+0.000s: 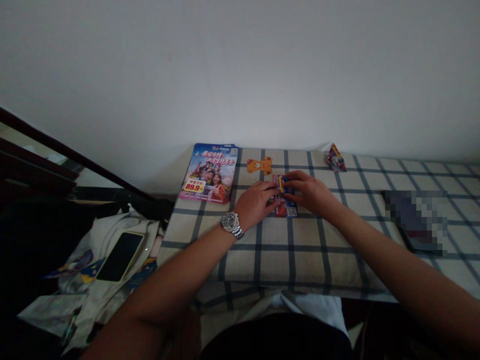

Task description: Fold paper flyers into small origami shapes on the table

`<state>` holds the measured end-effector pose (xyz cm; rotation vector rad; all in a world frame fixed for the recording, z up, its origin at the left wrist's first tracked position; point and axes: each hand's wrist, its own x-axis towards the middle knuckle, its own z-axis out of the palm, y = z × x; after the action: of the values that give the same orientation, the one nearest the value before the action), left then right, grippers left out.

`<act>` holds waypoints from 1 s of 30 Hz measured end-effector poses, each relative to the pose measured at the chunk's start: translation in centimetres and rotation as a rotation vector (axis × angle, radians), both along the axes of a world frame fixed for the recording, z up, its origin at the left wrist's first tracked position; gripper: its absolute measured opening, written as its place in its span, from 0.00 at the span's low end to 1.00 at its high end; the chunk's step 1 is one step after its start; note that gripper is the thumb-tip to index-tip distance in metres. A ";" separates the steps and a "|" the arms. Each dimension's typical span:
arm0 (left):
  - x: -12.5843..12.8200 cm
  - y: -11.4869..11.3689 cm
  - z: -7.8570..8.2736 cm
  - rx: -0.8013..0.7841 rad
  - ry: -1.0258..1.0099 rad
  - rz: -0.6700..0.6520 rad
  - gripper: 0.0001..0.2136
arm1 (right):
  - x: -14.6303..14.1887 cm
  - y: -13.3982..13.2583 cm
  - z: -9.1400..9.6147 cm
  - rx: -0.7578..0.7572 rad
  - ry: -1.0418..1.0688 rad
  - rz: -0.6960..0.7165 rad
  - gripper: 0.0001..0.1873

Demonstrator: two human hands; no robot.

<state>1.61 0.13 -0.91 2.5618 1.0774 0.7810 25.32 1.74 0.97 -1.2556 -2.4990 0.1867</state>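
Head view: flyer (288,209) (long axis toward wall (240,75))

Light is dim and flat, the wall (240,90) palest around mid-frame, lower left sinking to near-black, fine detail soft, a pixelated patch (418,217) at right.

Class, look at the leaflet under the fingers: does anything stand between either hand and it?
Nothing visible does: the left hand and right hand both touch the leaflet. The bear figure is beyond the left hand, not between.
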 end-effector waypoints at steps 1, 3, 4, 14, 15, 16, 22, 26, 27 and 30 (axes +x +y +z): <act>0.0 0.0 0.0 0.001 0.000 -0.001 0.13 | 0.0 -0.2 0.1 -0.006 0.002 0.002 0.12; 0.0 0.0 0.0 0.002 0.005 -0.001 0.13 | 0.0 -0.6 0.2 -0.010 0.015 0.003 0.10; 0.0 0.0 0.0 0.002 0.008 0.000 0.13 | 0.0 -0.7 0.3 -0.007 0.022 0.004 0.09; 0.0 0.1 -0.4 0.013 0.001 0.009 0.14 | -0.7 -2.4 1.0 -0.039 -0.008 0.044 0.04; 0.0 0.1 -0.4 0.015 0.000 0.008 0.14 | -0.7 -2.6 1.0 -0.049 -0.011 0.048 0.04; 0.0 0.1 -0.4 0.016 -0.002 0.008 0.14 | -0.7 -2.8 1.0 -0.057 -0.015 0.050 0.04; 0.0 0.1 -0.4 0.011 -0.008 0.008 0.14 | -0.6 -3.6 0.8 -0.102 -0.024 0.057 0.03; 0.0 0.1 -0.3 0.002 -0.016 0.007 0.13 | -0.6 -4.3 0.8 -0.151 0.012 0.100 0.02; 0.0 0.1 -0.3 -0.001 -0.019 0.006 0.13 | -0.6 -4.5 0.8 -0.161 0.020 0.107 0.02; 0.0 0.1 -0.2 -0.012 -0.024 0.009 0.13 | -0.6 -4.9 0.8 -0.169 0.024 0.110 0.03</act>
<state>1.60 0.21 -1.08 2.5328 1.0836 0.8037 24.72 -3.19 1.80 -1.1699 -2.5782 0.4457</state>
